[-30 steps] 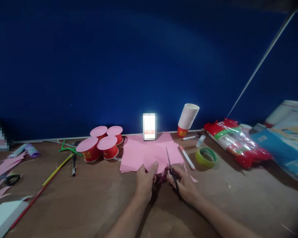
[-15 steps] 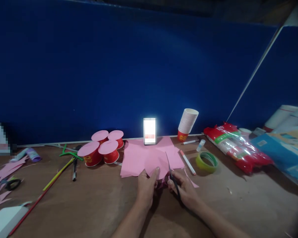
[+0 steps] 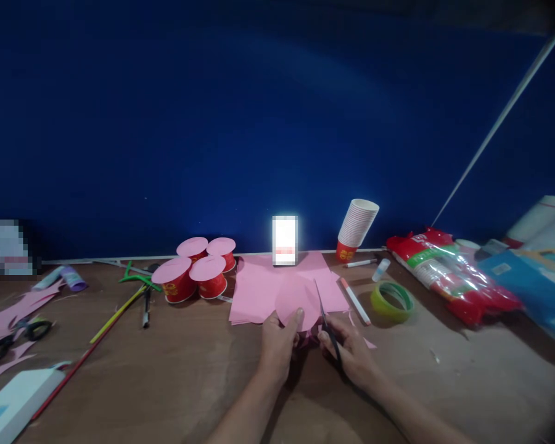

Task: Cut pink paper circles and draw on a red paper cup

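My left hand (image 3: 277,341) pinches a rounded pink paper piece (image 3: 297,300), thumb on top, and holds it upright over the table. My right hand (image 3: 349,348) grips black-handled scissors (image 3: 326,319) whose blades point up and away, right beside the paper's right edge. Behind both hands lies a stack of pink paper sheets (image 3: 254,288). Small pink scraps (image 3: 369,343) lie near my right hand.
Several red cups with pink lids (image 3: 198,274) stand at left, a stack of paper cups (image 3: 356,228) and a bright phone screen (image 3: 285,240) at the back. A green tape roll (image 3: 391,300), markers (image 3: 355,300), a red packet (image 3: 448,274) and other scissors (image 3: 9,341) lie around.
The pink piece has been turned and raised in my left hand, showing more of its round outline. The scissors stay at its right edge. The view shifted slightly.
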`<action>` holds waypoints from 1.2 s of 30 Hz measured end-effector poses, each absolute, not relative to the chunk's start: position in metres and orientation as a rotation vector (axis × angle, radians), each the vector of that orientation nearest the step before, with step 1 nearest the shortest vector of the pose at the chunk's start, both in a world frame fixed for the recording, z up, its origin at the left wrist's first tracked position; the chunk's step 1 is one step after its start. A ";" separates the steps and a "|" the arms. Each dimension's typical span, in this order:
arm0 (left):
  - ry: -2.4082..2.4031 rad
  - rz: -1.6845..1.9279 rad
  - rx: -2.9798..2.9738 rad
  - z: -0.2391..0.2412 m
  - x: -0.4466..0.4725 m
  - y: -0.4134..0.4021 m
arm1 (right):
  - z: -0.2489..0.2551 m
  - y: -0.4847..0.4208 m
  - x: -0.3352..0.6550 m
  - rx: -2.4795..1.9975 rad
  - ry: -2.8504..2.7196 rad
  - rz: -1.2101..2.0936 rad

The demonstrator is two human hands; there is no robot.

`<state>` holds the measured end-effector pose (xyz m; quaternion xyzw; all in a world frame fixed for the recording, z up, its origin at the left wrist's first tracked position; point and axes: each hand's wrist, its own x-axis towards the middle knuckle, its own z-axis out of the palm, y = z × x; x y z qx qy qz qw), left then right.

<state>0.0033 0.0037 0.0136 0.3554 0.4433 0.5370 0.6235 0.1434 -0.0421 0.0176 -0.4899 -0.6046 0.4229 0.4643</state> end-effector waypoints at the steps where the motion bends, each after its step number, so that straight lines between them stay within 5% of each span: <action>1: 1.015 1.233 0.817 0.014 0.003 0.004 | 0.017 -0.042 0.143 -1.200 -1.480 1.034; 36: 1.010 1.237 0.769 0.007 0.003 0.006 | 0.017 -0.042 0.147 -1.327 -1.521 0.949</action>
